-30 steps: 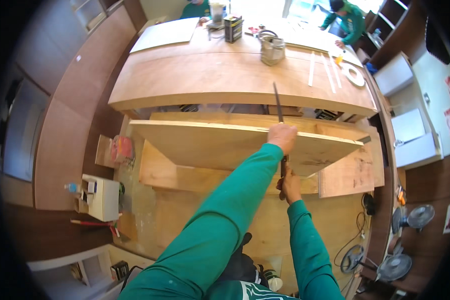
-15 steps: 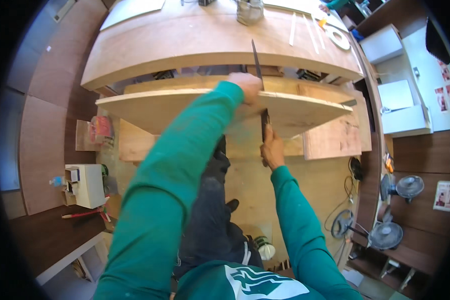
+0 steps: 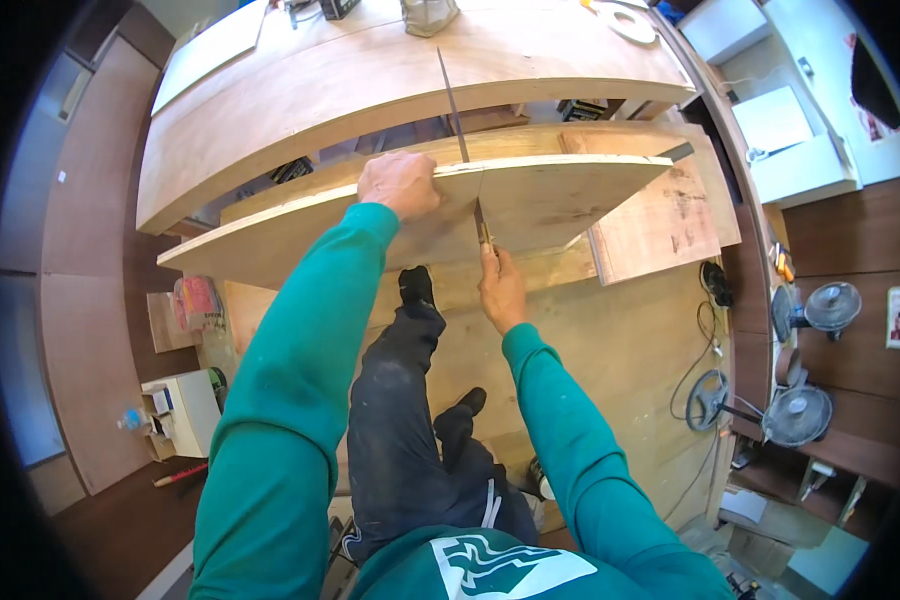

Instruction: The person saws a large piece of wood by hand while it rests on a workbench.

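Note:
A handsaw (image 3: 450, 100) with a long dark blade crosses the top edge of a pale wooden board (image 3: 580, 190). Its tip points away over the workbench behind. My right hand (image 3: 502, 288) is closed around the saw's handle below the board's near face. Left of the blade, my left hand (image 3: 398, 184) grips the board's top edge, fingers folded over to the far side and partly hidden. A thin line runs down from the edge close to the blade. The board stands tilted, with its broad face toward me.
Beyond the board stands a wooden workbench (image 3: 300, 120) with a tape roll (image 3: 625, 22) and a grey bag (image 3: 430, 15). A wooden panel (image 3: 655, 235) lies at the right. Fans (image 3: 798, 415) and a cable occupy the right side; a white box (image 3: 192, 412) is at the left.
My left hand has moved left along the board's edge, away from the saw blade. My right hand still holds the saw. The whole view has shifted somewhat.

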